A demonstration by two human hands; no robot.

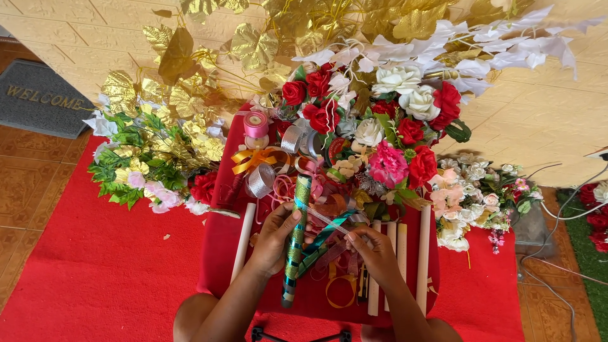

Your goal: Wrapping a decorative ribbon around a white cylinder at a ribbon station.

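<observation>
My left hand point(273, 235) grips a long stick wrapped in shiny green ribbon point(296, 237), held nearly upright over a red-covered table point(218, 253). My right hand point(373, 250) pinches the loose end of the green ribbon point(329, 229), which runs slantwise from the stick to my fingers. Under both hands lie tangled ribbons in pink, gold and silver. Several plain white sticks point(423, 253) lie on the table beside my right hand, and one more white stick point(244, 242) lies left of my left hand.
Artificial red, white and pink flowers point(386, 126) and gold leaves point(183, 95) crowd the table's far side. Ribbon spools, one pink point(256, 124) and one silver point(259, 180), stand among them. A red carpet point(95, 266) covers the floor, with a grey doormat point(41, 98) at left and cables point(557, 215) at right.
</observation>
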